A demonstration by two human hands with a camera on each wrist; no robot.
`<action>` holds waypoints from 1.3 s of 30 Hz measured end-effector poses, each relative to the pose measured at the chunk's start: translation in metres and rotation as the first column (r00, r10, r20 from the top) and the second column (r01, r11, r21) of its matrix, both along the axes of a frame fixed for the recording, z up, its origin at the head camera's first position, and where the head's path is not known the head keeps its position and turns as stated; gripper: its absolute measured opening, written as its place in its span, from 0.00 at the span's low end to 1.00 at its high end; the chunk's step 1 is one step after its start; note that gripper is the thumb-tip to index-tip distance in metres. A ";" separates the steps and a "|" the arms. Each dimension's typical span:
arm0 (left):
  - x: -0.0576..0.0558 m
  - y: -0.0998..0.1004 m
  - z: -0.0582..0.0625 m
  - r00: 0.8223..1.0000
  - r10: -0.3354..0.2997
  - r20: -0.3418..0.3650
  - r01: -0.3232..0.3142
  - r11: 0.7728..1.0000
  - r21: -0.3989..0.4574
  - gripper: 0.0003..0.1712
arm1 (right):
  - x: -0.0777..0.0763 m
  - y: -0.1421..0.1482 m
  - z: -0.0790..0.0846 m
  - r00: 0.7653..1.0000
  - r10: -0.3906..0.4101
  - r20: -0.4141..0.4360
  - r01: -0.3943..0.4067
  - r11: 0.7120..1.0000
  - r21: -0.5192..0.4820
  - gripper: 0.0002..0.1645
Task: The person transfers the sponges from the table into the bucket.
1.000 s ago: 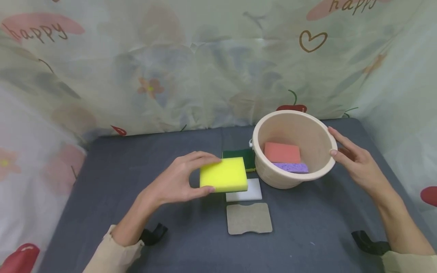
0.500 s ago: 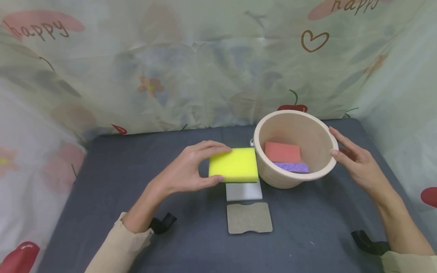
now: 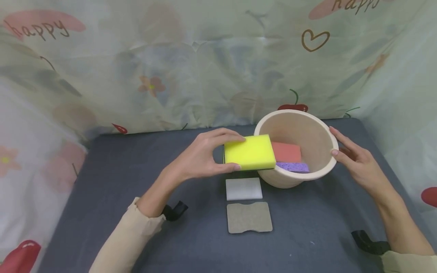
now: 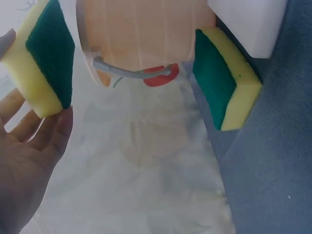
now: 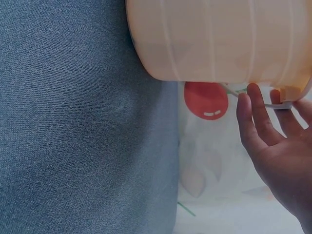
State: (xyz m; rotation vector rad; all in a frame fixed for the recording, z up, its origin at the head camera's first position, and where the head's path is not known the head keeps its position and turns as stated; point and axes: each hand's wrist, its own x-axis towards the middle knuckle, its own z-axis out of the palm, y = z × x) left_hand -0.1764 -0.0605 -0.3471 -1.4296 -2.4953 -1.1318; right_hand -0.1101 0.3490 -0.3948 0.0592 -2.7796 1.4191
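A yellow sponge (image 3: 250, 152) with a dark green scouring side (image 4: 52, 52) is pinched in my left hand (image 3: 208, 153), thumb in front and fingers behind. It hovers over the left rim of a beige bucket (image 3: 280, 178). My right hand (image 3: 356, 161) holds the bucket's right rim with thumb and fingertips, near the grey handle (image 5: 265, 105) in the right wrist view. Inside the bucket lie a red sponge (image 3: 286, 152) and a purple sponge (image 3: 293, 167). The left wrist view shows another yellow and green sponge (image 4: 226, 80) on the table, mostly hidden from the head view.
In front of the bucket's left side lie a white sponge block (image 3: 244, 189) and a grey-beige pad (image 3: 249, 217) with notched edges. Everything stands on a dark grey-blue table (image 3: 191, 242). A patterned curtain (image 3: 205, 76) borders the table behind and at the sides.
My left hand has carried the yellow sponge right and away from me, from above the white block to the bucket's left rim. My right hand and the bucket have stayed put.
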 end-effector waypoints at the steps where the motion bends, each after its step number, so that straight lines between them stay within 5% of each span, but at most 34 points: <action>1: -0.001 0.002 0.000 1.000 -0.003 0.000 0.003 1.000 0.004 0.33 | 0.000 0.000 0.000 1.000 0.002 -0.003 -0.002 1.000 -0.001 0.39; 17: -0.015 0.037 0.002 0.999 -0.033 -0.036 0.033 0.999 -0.007 0.30 | 0.001 -0.002 -0.001 0.999 0.014 -0.051 -0.014 1.000 0.004 0.39; 28: -0.027 0.062 0.009 1.000 -0.011 -0.024 0.011 1.000 -0.003 0.35 | 0.000 -0.001 0.001 1.000 -0.019 0.001 0.019 0.998 0.056 0.39; 39: -0.039 0.091 0.014 1.000 -0.002 0.018 0.005 0.991 -0.136 0.37 | 0.001 -0.001 0.000 0.999 -0.032 0.006 0.031 0.997 0.067 0.40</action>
